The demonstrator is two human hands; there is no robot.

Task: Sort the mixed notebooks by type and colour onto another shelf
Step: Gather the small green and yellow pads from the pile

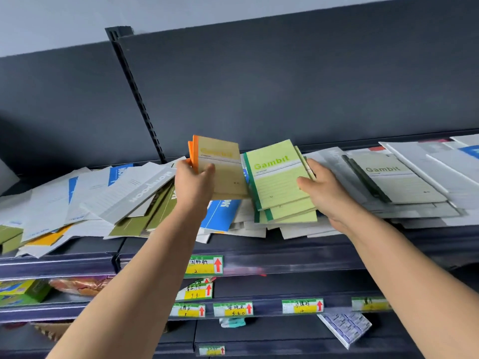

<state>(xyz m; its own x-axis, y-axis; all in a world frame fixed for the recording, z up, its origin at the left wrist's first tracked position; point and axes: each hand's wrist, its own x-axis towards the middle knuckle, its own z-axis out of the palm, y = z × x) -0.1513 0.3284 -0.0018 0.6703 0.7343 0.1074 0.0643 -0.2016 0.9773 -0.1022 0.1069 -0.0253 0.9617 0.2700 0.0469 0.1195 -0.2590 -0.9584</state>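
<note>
My left hand (193, 185) grips a small stack of tan Gambit notebooks with orange spines (224, 169), raised upright above the shelf. My right hand (324, 190) holds the right edge of a light-green Gambit notebook with a green spine (277, 177), the top one of a short green stack. Both stacks sit over a dark shelf (285, 257) strewn with mixed notebooks: white and grey ones (129, 193), olive ones (150, 216), blue ones (220, 213).
A grey Gambit notebook (394, 177) lies on a pile of white notebooks at the right. Price tags with red arrows (204, 265) line the shelf fronts. Lower shelves carry boxes (20, 291) and a leaflet (344, 327). A dark back panel (285, 86) rises behind.
</note>
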